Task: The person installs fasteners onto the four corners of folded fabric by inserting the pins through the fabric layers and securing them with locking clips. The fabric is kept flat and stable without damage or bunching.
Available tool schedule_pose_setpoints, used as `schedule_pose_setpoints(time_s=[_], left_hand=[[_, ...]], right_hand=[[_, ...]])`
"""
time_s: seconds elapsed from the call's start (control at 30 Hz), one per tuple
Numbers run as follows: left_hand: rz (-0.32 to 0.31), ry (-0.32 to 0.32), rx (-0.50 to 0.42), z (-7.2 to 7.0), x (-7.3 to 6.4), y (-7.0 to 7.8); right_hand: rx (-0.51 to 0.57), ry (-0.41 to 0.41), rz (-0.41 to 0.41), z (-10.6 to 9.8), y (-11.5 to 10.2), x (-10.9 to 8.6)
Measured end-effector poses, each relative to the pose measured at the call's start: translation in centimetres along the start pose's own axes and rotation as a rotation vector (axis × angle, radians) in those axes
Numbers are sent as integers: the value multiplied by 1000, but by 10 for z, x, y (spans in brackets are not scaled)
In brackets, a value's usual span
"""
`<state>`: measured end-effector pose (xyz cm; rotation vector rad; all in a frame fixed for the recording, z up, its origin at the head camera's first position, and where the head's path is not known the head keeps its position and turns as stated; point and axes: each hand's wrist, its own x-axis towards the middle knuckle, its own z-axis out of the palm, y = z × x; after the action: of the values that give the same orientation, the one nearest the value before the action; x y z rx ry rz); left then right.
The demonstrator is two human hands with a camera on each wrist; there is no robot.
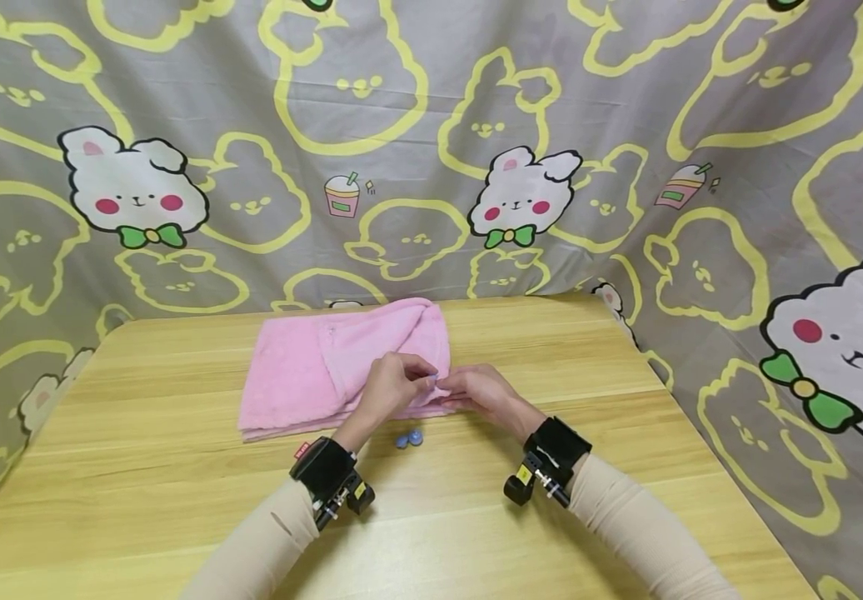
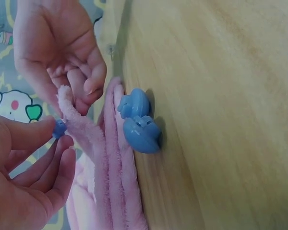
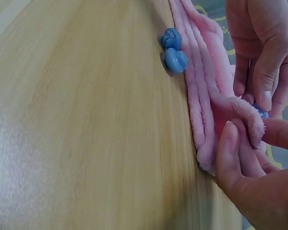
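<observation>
A folded pink fleece blanket (image 1: 296,367) lies toward the back of the table. Between thumb and fingertips, my left hand (image 1: 389,385) pinches a small blue plastic clip (image 2: 59,128) against the blanket's raised edge. My right hand (image 1: 486,392) grips that same edge, its thumb on the near side in the right wrist view. The fingers and the fleece partly hide the held clip (image 3: 260,111). Two more blue clips with rounded, mushroom-like caps, one of them a clip (image 2: 143,135), lie touching each other on the table just in front of the blanket.
The wooden table (image 1: 177,508) stretches out on both sides and in front. A grey curtain (image 1: 416,100) printed with yellow outlines and white rabbits hangs behind and at the sides. Each wrist wears a black strap (image 1: 324,468) with a small camera.
</observation>
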<state>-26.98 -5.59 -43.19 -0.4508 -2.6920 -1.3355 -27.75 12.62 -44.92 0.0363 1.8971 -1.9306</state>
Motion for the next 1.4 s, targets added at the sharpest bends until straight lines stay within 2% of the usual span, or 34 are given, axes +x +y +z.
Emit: schedule_pose_setpoints(time_s=[0.17, 0.27, 0.5, 0.6, 0.73, 0.97, 1.13, 1.27, 1.4], left_hand=[[8, -3, 20, -1, 0, -1], [-10, -8, 28, -2, -1, 0], [-119, -83, 48, -3, -5, 1], [-95, -96, 119, -2, -7, 0], [-30, -70, 191, -1, -8, -2], [51, 1, 219, -6, -3, -4], [45, 53, 209, -23, 9, -1], [43, 101, 206, -46, 19, -1], [15, 144, 226, -74, 29, -11]], right_hand=[[-1, -11, 2, -1, 1, 1], [1, -15, 6, -2, 1, 1], [24, -15, -5, 0, -1, 2], [30, -14, -2, 0, -2, 2], [35, -6, 8, 0, -4, 2], [34, 11, 18, 0, -6, 3], [-14, 37, 25, -3, -9, 3], [-52, 57, 33, -5, -8, 5], [-84, 67, 31, -6, -8, 6]])
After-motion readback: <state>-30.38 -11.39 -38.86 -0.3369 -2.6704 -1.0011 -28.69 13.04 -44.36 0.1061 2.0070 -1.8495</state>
